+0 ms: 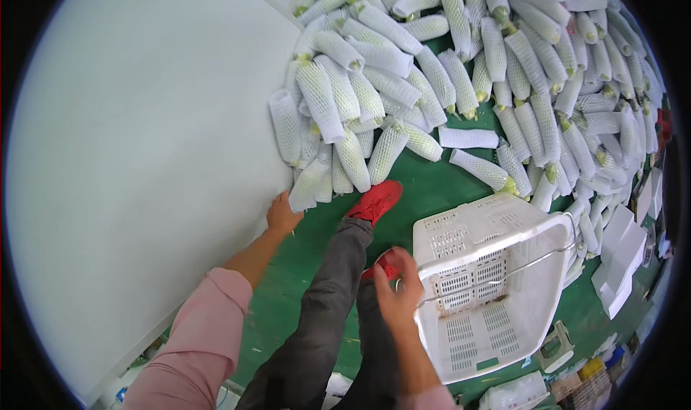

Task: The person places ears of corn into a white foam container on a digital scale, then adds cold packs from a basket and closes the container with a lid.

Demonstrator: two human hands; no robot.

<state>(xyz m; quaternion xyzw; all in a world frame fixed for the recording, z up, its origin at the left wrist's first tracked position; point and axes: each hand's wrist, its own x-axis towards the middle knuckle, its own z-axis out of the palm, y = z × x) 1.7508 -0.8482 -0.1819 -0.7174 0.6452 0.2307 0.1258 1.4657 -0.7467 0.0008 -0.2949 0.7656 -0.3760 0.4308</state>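
Near the white wall panel, my left hand is closed on the lower end of a white foam-net sleeve at the near edge of a large heap. Its fingertips are partly hidden by the sleeve. My right hand is beside the left rim of a white plastic basket, over my red shoe. Its thumb and fingers are curved and apart, with nothing seen between them. The basket lies tipped, its mouth toward me, with a wire handle across the opening. Pale green ends of produce show from several sleeves.
The heap of sleeved produce spreads over the green floor ahead and to the right. A tall white panel bounds the left side. White folded card, a small pale plastic stool and assorted bags lie at right.
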